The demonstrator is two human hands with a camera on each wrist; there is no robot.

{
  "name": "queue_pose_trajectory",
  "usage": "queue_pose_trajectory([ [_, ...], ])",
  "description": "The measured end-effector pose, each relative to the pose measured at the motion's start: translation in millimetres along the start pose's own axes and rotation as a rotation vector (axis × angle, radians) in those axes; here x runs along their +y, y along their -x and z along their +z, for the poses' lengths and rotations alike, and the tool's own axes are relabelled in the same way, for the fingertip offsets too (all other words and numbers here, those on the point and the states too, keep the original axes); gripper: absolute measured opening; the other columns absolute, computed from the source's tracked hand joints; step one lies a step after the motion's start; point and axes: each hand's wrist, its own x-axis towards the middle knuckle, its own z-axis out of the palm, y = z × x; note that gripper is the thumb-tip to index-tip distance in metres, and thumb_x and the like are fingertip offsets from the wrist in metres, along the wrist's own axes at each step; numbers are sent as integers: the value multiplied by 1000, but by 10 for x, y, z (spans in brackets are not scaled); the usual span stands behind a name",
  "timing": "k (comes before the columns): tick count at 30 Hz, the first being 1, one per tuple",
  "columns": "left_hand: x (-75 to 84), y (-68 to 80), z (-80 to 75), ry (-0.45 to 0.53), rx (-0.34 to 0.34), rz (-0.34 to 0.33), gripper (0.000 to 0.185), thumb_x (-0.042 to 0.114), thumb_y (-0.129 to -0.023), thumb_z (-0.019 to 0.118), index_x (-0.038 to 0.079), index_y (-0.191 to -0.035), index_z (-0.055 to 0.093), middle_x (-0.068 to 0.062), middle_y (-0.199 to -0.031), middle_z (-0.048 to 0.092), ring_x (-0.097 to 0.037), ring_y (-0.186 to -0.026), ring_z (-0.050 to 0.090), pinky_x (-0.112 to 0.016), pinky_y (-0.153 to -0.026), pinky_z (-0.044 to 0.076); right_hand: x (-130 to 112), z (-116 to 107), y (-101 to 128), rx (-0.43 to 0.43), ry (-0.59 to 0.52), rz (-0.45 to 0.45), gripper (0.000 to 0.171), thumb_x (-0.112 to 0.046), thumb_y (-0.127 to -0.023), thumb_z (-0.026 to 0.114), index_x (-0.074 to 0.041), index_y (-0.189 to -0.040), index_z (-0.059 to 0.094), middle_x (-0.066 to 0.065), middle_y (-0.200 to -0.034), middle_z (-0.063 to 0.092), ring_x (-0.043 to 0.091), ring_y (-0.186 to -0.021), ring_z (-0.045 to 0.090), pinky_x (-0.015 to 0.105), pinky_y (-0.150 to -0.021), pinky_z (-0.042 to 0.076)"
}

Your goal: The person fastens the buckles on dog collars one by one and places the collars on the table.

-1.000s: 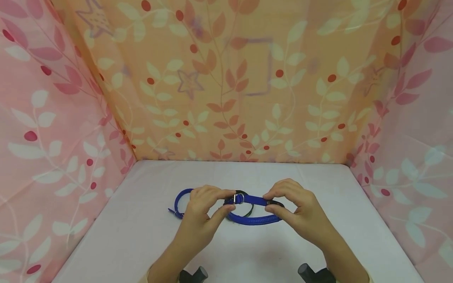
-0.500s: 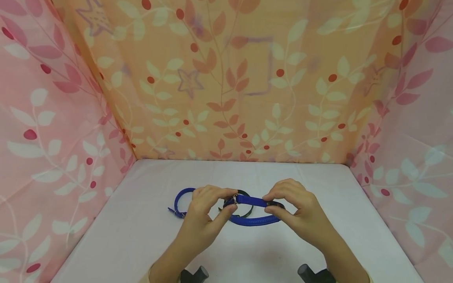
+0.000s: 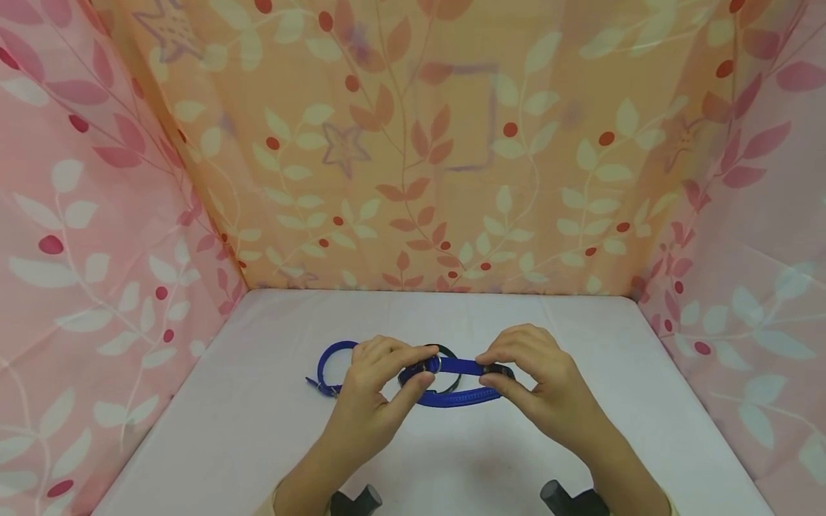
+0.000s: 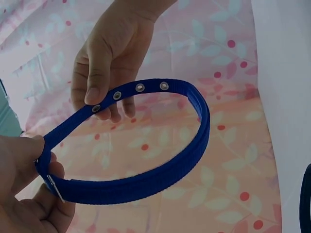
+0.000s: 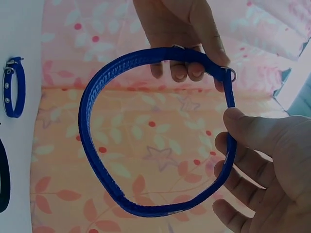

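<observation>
A blue collar (image 3: pixel 459 399), held up above the table, bends into a loop between both hands. Its strap has several metal eyelets (image 4: pixel 140 88), and the lower band is thicker and padded. My left hand (image 3: pixel 371 390) pinches the buckle end between thumb and fingers, covering part of the metal buckle (image 4: pixel 55 188). A metal ring (image 5: pixel 233 74) sits beside the left fingertips. My right hand (image 3: pixel 548 380) pinches the eyelet part of the strap between thumb and fingers, as the left wrist view also shows.
A second blue collar (image 3: pixel 324 358) lies looped on the white table (image 3: pixel 477 466), left of and partly behind the left hand. Behind the held collar lies a dark loop (image 3: pixel 459 376). Patterned cloth (image 3: pixel 400 179) walls the back and both sides.
The left fingers have shifted over the buckle, which now shows less. The held collar has turned slightly and moved a little left. My right hand keeps its pinch, nearly still.
</observation>
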Motion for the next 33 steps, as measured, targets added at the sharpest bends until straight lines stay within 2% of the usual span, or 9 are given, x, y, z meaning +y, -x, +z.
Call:
queue_pose_trajectory([
  [3, -3, 2, 4, 10, 4, 2, 28, 18, -95, 74, 22, -123, 74, 12, -99, 68, -7, -97, 59, -39, -98, 36, 2, 6, 5, -5, 3, -2, 41, -3, -73, 89, -19, -108, 74, -10, -101, 70, 14, -103, 61, 25, -100, 40],
  [10, -7, 15, -8, 63, 1, -12, 28, 20, -93, 77, 18, -121, 76, 12, -97, 69, -8, -96, 60, -36, -96, 39, -2, 39, 18, -9, -17, -18, 23, -19, -87, 83, -18, -108, 74, -8, -101, 70, 14, -103, 61, 24, -101, 40],
  [16, 4, 19, -20, 101, -43, -61, 26, 23, -93, 77, 21, -119, 76, 13, -98, 70, -9, -98, 60, -37, -95, 41, -19, 73, 28, -7, -34, -27, 21, -23, -90, 80, -17, -109, 74, -7, -101, 70, 15, -104, 61, 23, -103, 40],
  [23, -1, 19, 59, 175, -58, -82, 22, 24, -94, 77, 23, -116, 75, 13, -101, 71, -8, -97, 60, -35, -92, 42, -43, 127, 14, 11, -64, -65, 21, -30, -96, 72, -13, -108, 73, -3, -101, 70, 17, -103, 61, 24, -104, 40],
  [27, 5, 26, 82, 229, -77, -129, 22, 23, -94, 77, 23, -116, 75, 11, -108, 70, -10, -102, 62, -33, -90, 48, -54, 140, 11, 22, -61, -73, 21, -30, -97, 72, -12, -108, 73, -3, -101, 70, 17, -103, 61, 24, -103, 40],
  [33, 19, 42, 109, 269, -125, -219, 25, 27, -91, 80, 29, -115, 76, 14, -111, 65, -12, -108, 60, -33, -87, 51, -64, 179, 14, 21, -65, -95, 20, -29, -97, 72, -11, -107, 73, -3, -99, 70, 18, -102, 62, 25, -105, 40],
])
